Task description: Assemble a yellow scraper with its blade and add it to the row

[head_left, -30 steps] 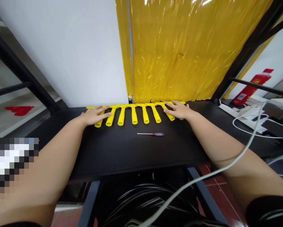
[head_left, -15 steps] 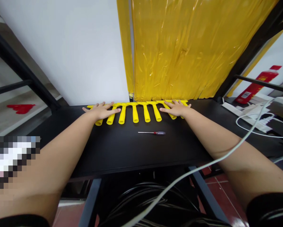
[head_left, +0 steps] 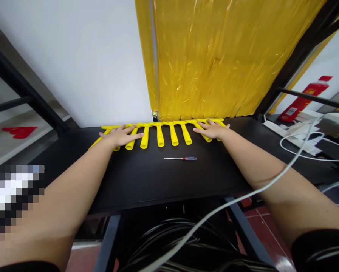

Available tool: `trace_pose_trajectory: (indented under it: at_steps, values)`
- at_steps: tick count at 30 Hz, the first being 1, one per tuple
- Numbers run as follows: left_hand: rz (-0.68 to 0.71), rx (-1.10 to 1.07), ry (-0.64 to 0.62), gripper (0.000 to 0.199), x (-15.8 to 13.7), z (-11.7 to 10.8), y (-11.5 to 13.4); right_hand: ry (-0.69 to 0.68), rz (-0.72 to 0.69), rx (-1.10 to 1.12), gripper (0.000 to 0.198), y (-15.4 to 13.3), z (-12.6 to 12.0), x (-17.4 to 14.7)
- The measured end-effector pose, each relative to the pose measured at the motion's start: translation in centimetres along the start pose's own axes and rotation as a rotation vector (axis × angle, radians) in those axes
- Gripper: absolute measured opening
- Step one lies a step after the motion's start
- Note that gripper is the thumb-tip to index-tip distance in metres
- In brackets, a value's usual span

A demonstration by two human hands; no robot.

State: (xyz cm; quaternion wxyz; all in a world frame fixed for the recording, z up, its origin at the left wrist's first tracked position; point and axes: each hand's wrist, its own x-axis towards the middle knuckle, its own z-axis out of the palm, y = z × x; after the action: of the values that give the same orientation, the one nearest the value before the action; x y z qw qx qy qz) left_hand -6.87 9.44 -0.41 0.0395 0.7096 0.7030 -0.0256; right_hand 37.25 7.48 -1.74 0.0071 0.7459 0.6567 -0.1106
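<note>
Along the back edge of the black table (head_left: 158, 177) lies a row of several yellow plastic T-shaped handles (head_left: 160, 138), hollow round ends toward me. My left hand (head_left: 116, 136) rests with spread fingers over the handles at the left end and partly hides them. One yellow stem sticks out to the left of its wrist. At the right end, my right hand (head_left: 213, 130) lies flat with fingers apart across the last handles, partly covering them. A small screwdriver (head_left: 189, 158) with a clear handle lies in front of the row, apart from both hands.
A white wall panel (head_left: 101, 56) and a yellow plastic-wrapped surface (head_left: 209, 56) rise behind the row. At right are a red bottle (head_left: 302, 99) and white power strips (head_left: 294, 136). A white cable (head_left: 237, 204) crosses before my right arm. Something red (head_left: 20, 132) lies on the left shelf.
The view has shifted slightly. My left hand has moved a little, and a yellow stem now shows to the left of its wrist. My right hand stays at the right end.
</note>
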Motion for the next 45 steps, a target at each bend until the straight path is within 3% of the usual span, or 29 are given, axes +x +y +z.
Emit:
trace_pose_trajectory:
  at_steps: [3,16,32,35,37,40,42,45]
  values:
    - [-0.063,-0.031,-0.053,0.107,-0.2,-0.2,0.6,-0.002,0.005,-0.008,0.097,0.4,0.0,0.1]
    - [-0.044,-0.020,-0.059,0.104,0.0,-0.2,1.6,0.003,0.067,-0.016,0.084,0.2,-0.2,-0.5]
    - [-0.008,-0.043,-0.035,0.106,0.7,0.3,1.8,0.033,0.073,0.034,0.088,0.5,-0.1,-0.4]
    - [-0.010,-0.045,-0.039,0.106,0.7,0.3,1.8,0.116,0.071,0.034,0.087,0.5,-0.1,-0.6]
    - [-0.011,-0.046,-0.041,0.105,0.7,0.3,1.7,0.262,-0.016,0.041,0.082,0.1,0.0,-1.0]
    - [-0.017,-0.045,-0.047,0.103,0.6,0.3,1.8,0.405,-0.361,0.131,0.068,-1.3,0.4,-1.7]
    - [-0.021,-0.046,-0.053,0.102,0.5,0.2,1.9,0.377,-0.603,0.196,0.063,-2.9,0.9,-2.2]
    - [-0.024,-0.047,-0.063,0.103,0.4,0.1,2.0,0.275,-0.802,0.194,0.065,-5.8,2.0,-2.9]
